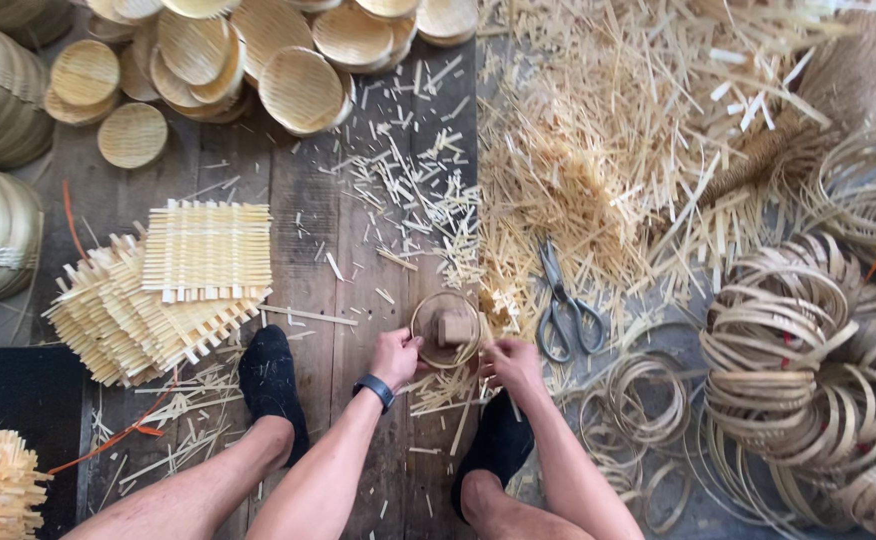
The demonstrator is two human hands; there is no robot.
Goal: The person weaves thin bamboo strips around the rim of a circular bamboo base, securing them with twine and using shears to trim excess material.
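Note:
A small round bamboo ring frame with a wooden block in its middle rests on the plank floor between my feet. My left hand, with a dark band on the wrist, grips the left rim of the ring frame. My right hand pinches at the frame's lower right edge, fingers closed on it or on a thin strip; which one I cannot tell. Both forearms reach down from the bottom of the view.
Grey scissors lie just right of the hands. Square woven mats are stacked at left, round woven lids piled at the top. Coiled bamboo rings fill the right side. Strip offcuts litter the floor. My dark-socked feet flank the work.

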